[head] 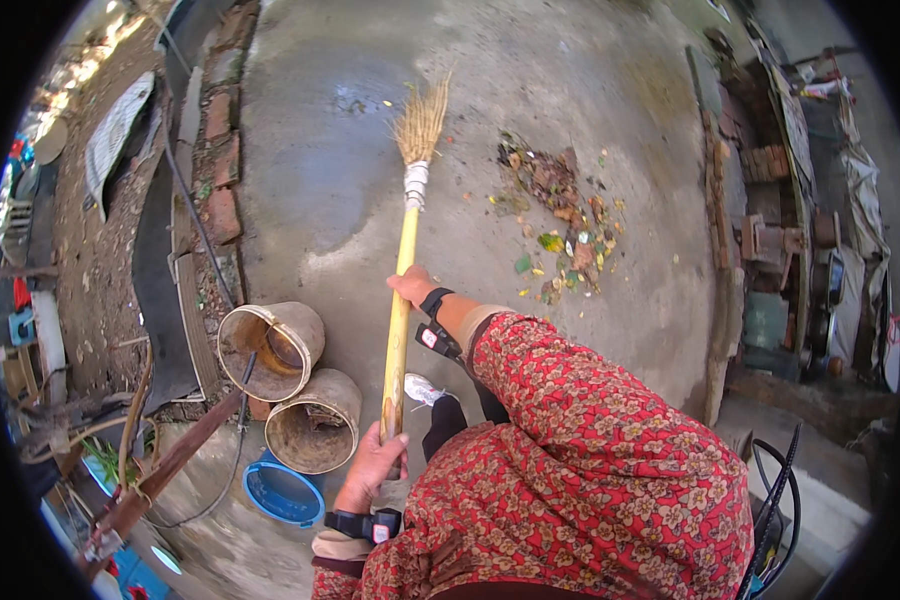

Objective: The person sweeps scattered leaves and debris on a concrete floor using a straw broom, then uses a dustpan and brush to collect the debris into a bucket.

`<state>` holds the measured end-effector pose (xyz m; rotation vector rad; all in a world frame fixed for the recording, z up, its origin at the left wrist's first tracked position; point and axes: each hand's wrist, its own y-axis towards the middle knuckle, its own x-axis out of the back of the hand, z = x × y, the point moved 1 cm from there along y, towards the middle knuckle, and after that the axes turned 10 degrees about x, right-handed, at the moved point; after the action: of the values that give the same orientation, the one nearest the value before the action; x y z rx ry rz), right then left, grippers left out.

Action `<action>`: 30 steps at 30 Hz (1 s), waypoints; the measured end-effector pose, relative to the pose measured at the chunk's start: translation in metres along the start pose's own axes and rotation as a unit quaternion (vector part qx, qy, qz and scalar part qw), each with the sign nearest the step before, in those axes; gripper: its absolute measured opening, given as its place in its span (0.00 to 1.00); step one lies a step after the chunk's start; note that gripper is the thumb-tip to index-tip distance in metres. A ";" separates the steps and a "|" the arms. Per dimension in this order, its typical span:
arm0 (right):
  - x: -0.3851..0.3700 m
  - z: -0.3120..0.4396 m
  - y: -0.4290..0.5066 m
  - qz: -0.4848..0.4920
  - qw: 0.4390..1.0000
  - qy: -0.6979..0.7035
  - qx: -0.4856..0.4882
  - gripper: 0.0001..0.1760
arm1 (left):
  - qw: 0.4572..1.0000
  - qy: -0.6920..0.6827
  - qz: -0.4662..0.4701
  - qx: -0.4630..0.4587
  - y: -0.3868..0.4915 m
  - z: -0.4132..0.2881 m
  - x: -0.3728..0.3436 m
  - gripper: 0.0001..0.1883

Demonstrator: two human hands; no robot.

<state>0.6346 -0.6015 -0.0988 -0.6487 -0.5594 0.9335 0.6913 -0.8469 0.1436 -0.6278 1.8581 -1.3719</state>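
A straw broom [401, 300] with a yellow wooden handle points away from me, its bristles over a damp concrete floor [465, 247]. My left hand [375, 461] grips the lower end of the handle. Further up, near its middle, my right hand [414, 286] is closed around it. White wrapping binds the bristles to the handle. To the right of the bristles lies a pile of dead leaves and litter [551, 180], with yellow and green bits scattered at its near side. Whether the bristles touch the floor I cannot tell.
Two dirty plastic buckets [311, 345] and a blue bucket [283, 493] lie at the left, near a wooden pole [180, 450]. A brick edging [225, 214] borders bare soil on the left. Cluttered shelves [769, 247] with bricks line the right side. A black cable [787, 487] loops at lower right.
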 end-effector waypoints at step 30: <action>-0.073 -0.052 -0.113 0.115 0.965 0.217 -0.086 0.16 | 0.949 0.255 -0.162 -0.087 -0.067 0.097 0.042 0.21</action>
<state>0.6967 -0.7271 -0.0649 -1.0601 -0.1738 0.9271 0.7396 -0.9561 0.1803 -0.7433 2.3867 -1.7167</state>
